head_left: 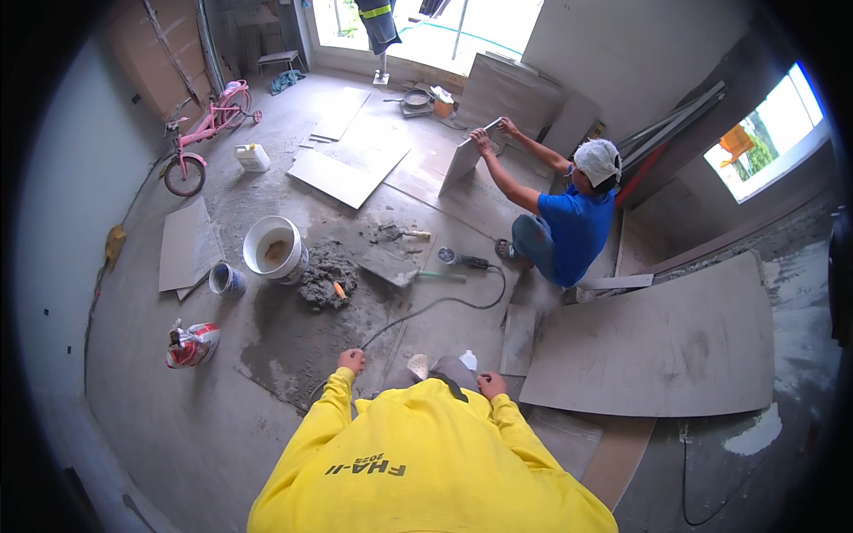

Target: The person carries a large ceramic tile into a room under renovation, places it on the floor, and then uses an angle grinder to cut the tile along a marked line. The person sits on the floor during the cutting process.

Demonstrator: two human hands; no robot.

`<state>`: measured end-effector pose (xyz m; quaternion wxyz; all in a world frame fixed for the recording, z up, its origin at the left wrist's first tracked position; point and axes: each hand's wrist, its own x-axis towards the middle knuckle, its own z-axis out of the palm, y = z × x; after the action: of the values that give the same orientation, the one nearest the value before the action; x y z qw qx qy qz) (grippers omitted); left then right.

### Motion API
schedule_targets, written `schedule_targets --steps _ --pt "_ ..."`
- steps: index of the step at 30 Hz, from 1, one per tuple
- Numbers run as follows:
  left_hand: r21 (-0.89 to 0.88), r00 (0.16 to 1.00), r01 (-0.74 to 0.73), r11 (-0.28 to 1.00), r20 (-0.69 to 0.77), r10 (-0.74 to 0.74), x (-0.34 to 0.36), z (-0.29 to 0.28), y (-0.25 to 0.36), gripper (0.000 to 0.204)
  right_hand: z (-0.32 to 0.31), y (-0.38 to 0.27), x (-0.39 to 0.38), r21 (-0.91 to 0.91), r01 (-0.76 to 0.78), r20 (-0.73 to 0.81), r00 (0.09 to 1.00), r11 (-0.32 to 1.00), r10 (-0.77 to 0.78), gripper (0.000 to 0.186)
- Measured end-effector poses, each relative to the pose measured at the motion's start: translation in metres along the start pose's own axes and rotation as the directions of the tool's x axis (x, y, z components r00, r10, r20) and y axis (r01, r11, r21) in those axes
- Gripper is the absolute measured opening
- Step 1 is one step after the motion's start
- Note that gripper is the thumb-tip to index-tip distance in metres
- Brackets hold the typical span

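My left hand (352, 360) is closed beside my left knee, where the black power cord (435, 305) of an angle grinder (448, 256) runs past it. Whether the fingers hold the cord is unclear. My right hand (490, 385) rests with curled fingers by my right knee; anything inside it is hidden. A small white bottle (468, 360) stands just beyond my knees. Ahead lies a heap of wet mortar (327, 271) with an orange-handled trowel (339, 290) in it. A shovel blade (388, 266) lies to its right.
A co-worker in blue (577, 226) squats at right, holding a tile (466, 160) on edge. Left are a white bucket (274, 249), a smaller pail (227, 281), a red-and-white bag (192, 345) and a pink bicycle (200, 133). A large grey sheet (657, 342) lies right.
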<state>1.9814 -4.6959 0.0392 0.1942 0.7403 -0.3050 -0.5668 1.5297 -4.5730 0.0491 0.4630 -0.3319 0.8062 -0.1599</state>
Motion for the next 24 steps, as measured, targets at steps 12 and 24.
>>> schedule_targets --steps 12,24 --pt "0.397 0.989 -0.144 0.907 0.085 0.120 -0.055 -0.011 -0.158 0.028 -0.018 -0.037 0.068 -0.330 0.111 0.032 0.994 0.938 -0.106 0.043" --pt "0.034 0.979 0.179 0.983 0.089 -0.181 0.023 0.082 0.034 0.037 -0.064 -0.039 0.144 -0.254 0.110 0.356 0.934 0.961 -0.013 0.076"
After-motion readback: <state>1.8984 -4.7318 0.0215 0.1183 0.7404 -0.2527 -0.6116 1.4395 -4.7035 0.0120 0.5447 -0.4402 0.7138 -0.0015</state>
